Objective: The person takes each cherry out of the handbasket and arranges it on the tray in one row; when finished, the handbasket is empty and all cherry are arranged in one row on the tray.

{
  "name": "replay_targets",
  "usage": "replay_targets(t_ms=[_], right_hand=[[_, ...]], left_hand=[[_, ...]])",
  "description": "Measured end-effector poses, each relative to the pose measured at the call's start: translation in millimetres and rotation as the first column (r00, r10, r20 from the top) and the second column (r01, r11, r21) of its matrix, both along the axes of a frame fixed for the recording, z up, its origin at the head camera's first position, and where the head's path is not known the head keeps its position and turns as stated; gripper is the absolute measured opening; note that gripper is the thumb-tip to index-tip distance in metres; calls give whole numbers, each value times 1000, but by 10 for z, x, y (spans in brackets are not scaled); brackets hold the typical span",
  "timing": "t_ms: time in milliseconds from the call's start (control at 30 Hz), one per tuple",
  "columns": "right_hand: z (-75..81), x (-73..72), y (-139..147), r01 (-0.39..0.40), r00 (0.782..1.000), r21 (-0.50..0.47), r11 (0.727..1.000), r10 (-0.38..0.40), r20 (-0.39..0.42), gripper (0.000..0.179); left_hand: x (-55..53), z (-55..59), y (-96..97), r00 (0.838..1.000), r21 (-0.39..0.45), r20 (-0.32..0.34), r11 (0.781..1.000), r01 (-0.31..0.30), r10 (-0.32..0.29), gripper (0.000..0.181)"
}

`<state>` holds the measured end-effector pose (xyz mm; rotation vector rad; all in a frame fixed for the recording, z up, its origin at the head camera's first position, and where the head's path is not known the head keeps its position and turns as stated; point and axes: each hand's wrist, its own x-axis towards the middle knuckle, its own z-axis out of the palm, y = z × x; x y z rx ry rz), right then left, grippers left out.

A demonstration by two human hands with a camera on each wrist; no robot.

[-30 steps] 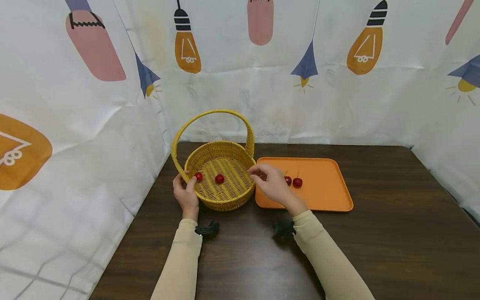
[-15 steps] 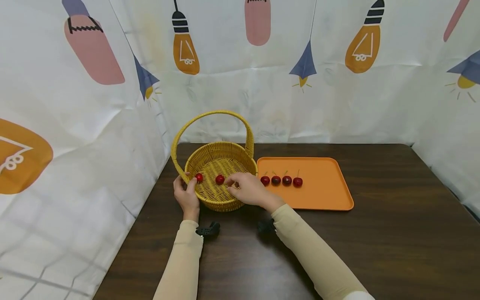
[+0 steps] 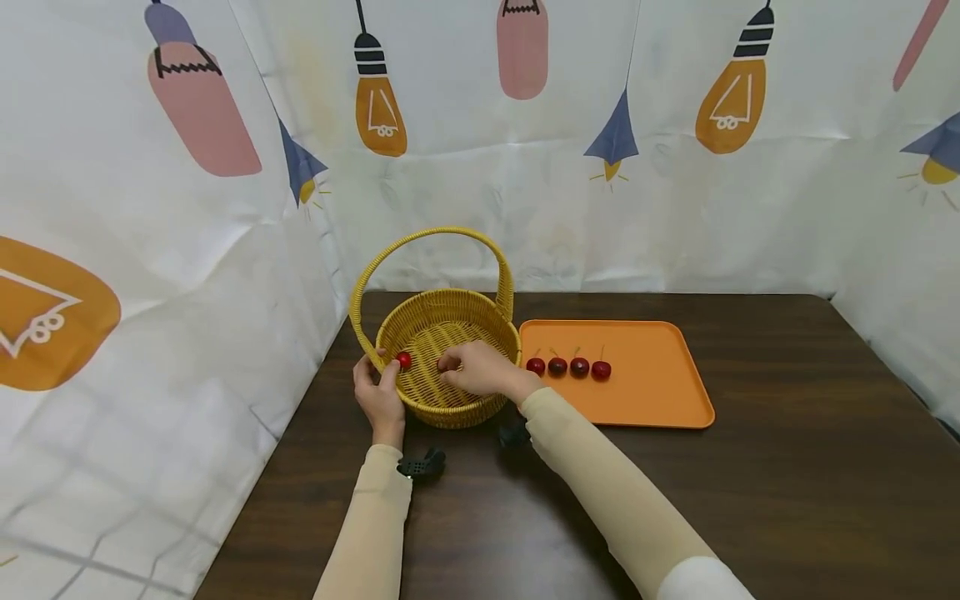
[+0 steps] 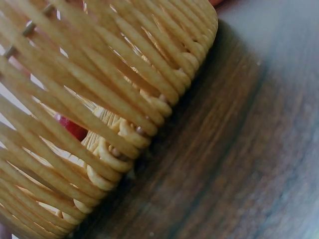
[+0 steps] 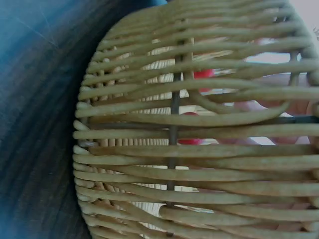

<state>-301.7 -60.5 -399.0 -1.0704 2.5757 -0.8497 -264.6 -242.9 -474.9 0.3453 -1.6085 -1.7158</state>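
Observation:
A yellow wicker basket [image 3: 450, 412] with a tall hoop handle stands on the table. My left hand [image 3: 381, 404] grips its left rim at the foot of the handle, thumb toward the inside. One red cherry [image 3: 403, 360] lies inside, close to that thumb. My right hand [image 3: 480, 368] reaches over the right rim into the basket, its fingertips pinching a second cherry [image 3: 440, 365], mostly hidden by them. Through the weave in the right wrist view, red cherry [image 5: 191, 135] skin shows beside the fingers. In the left wrist view a cherry [image 4: 72, 128] shows through the basket wall.
An orange tray [image 3: 652, 375] lies right of the basket, with several dark red stemmed cherries [image 3: 579, 367] in a row on its left half. The dark wooden table [image 3: 787, 467] extends to the right. White printed cloth [image 3: 480, 183] hangs behind and at the sides.
My right hand has moved left from the tray's edge into the basket, its fingertips now at the middle cherry. The row on the tray has come into full view. My left hand keeps its grip.

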Motion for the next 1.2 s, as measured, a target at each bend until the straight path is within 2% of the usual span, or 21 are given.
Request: replay_targets(t_ms=[133, 333, 533, 633, 733, 900, 1067, 1200], right_hand=[[12, -67, -52, 19, 1000, 13, 1000, -19, -1, 27], [23, -154, -172, 107, 994, 43, 993, -107, -12, 32], [-63, -206, -294, 186, 982, 46, 981, -186, 5, 36], [-109, -212, -323, 212, 977, 57, 976, -213, 21, 36], [-147, -208, -331, 202, 979, 101, 974, -205, 18, 32], [-190, -192, -337, 141, 990, 152, 978, -139, -21, 27], [-199, -157, -350, 87, 995, 174, 981, -76, -66, 33], [-189, -131, -354, 65, 996, 180, 981, -53, -70, 34]], left_hand=[[-4, -7, 12, 1000, 11, -12, 1000, -3, 3, 25], [-7, 0, 10, 1000, 15, -7, 1000, 13, -13, 28], [12, 6, -8, 1000, 28, 10, 999, 24, -24, 30], [43, 48, -6, 999, 23, 23, 999, 38, -38, 31], [101, 149, 29, 998, 8, 33, 999, 45, -45, 31], [192, 310, 117, 999, -13, 28, 999, 39, -39, 32], [205, 323, 119, 998, -8, 15, 998, 56, -56, 33], [217, 314, 111, 998, 0, 14, 998, 57, -57, 32]])
